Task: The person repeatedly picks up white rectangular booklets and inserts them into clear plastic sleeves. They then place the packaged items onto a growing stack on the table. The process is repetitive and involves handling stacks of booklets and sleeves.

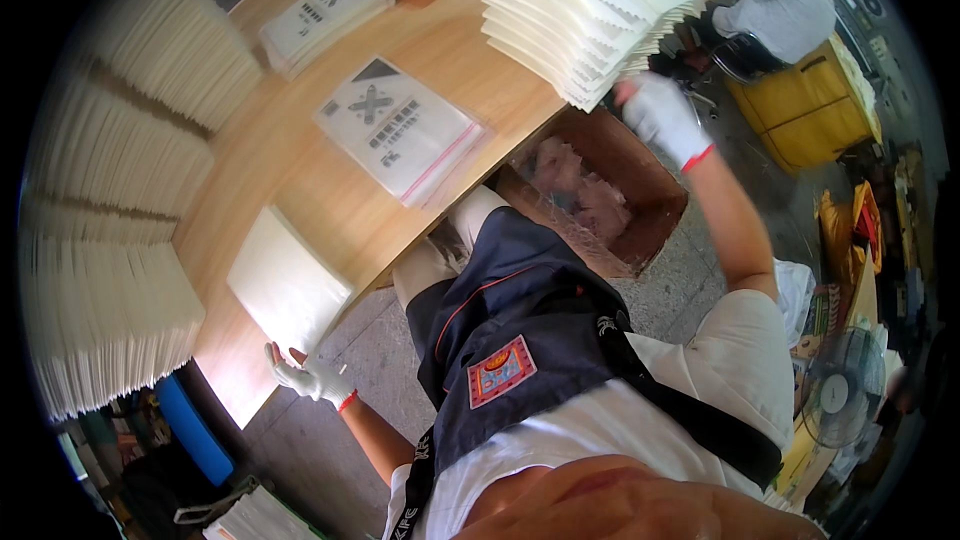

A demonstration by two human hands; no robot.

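The low stack of smooth white sheets (290, 285) lies at the table edge, just beyond the white-gloved left hand (312, 380). That hand's fingers are spread, gripping nothing visible; whether a fingertip touches the stack I cannot tell. A careless nudge there could push the lower sheets over the edge.

The white-gloved right hand (665, 120) is blurred just beside the tall, fanned stack of white paper bundles (570, 25); I cannot tell whether its fingers are clenched or loose. Because the layers are staggered and reach the table edge, a snag could slide some off, probably into the open brown cardboard box (655, 225) below that hand. The box holds crumpled, pale translucent plastic (580, 185).

Between the hands, on the pale wood-grain table (270, 175), lies a pile of clear printed plastic sleeves (400, 130); being slick, they might slip if brushed. Well beyond the right hand stands a yellow soft-sided container (805, 105), its contents unclear.
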